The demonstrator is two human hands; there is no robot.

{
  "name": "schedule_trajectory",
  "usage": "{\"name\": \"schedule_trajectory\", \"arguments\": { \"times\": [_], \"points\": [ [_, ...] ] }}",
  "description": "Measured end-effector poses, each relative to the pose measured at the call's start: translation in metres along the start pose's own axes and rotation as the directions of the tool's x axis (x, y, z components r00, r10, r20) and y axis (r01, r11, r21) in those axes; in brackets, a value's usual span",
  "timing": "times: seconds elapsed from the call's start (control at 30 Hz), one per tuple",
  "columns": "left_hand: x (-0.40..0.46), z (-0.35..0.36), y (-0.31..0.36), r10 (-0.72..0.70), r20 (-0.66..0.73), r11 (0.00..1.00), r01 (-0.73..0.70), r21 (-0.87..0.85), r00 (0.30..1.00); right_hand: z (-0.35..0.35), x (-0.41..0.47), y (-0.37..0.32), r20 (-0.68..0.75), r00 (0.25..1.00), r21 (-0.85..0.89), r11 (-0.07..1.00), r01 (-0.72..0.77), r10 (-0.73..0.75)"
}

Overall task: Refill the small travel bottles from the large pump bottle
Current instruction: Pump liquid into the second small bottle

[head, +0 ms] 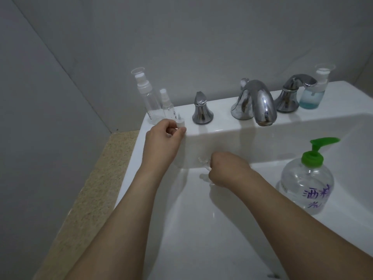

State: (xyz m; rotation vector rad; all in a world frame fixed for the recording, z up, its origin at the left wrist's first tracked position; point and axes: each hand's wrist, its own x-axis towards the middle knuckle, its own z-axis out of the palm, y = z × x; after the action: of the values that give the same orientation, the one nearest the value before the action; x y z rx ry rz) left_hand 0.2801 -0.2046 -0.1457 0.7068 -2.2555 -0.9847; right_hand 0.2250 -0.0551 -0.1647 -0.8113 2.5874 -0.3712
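Left hand [164,134] reaches to the sink ledge [222,128], fingers pinching a white spray cap [180,123]; right hand [224,170], lower in the basin, curls round a clear small bottle [203,168]

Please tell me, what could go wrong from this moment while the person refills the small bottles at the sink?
1. The left hand pinches the small spray cap at the sink ledge; it could drop into the basin.
2. The right hand holds a clear small bottle low in the basin, tilted; liquid may spill.
3. The large pump bottle stands on the sloped basin side and might slide.
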Motion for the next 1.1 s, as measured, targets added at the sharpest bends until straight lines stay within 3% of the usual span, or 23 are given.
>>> {"name": "schedule_trajectory", "arguments": {
  "times": [0.2, 0.4, 0.53, 0.7, 0.83, 0.97, 1.1],
  "points": [
    [0.002, 0.013, -0.002, -0.074, -0.159, 0.996, 0.082, 0.046, 0.985, 0.003, 0.000, -0.002, 0.026, 0.999, 0.006, 1.000, 0.023, -0.023],
    [0.000, 0.019, 0.001, -0.029, -0.180, 0.979, 0.065, 0.193, 0.983, 0.006, 0.005, 0.001, 0.009, 0.999, -0.001, 0.999, 0.036, -0.036],
    [-0.001, 0.017, 0.000, -0.017, -0.156, 0.978, 0.049, 0.201, 0.988, 0.007, 0.005, 0.003, 0.009, 0.999, 0.004, 0.999, 0.045, -0.045],
    [-0.016, 0.014, 0.000, -0.076, -0.112, 0.993, 0.085, 0.078, 0.991, 0.006, 0.007, 0.005, 0.036, 0.999, 0.008, 1.000, 0.026, -0.026],
    [-0.037, 0.006, 0.002, -0.128, -0.108, 0.991, 0.131, 0.019, 0.986, 0.007, -0.003, 0.012, 0.074, 0.997, 0.135, 0.991, -0.007, -0.003],
    [-0.055, -0.006, 0.008, -0.221, -0.009, 0.975, 0.221, 0.035, 0.975, 0.003, -0.028, 0.024, 0.157, 0.987, 0.238, 0.970, -0.056, 0.018],
    [-0.080, -0.009, 0.027, -0.334, 0.128, 0.943, 0.330, 0.051, 0.934, -0.019, -0.066, 0.036, 0.160, 0.983, 0.317, 0.948, 0.036, -0.090]
  ]
}}
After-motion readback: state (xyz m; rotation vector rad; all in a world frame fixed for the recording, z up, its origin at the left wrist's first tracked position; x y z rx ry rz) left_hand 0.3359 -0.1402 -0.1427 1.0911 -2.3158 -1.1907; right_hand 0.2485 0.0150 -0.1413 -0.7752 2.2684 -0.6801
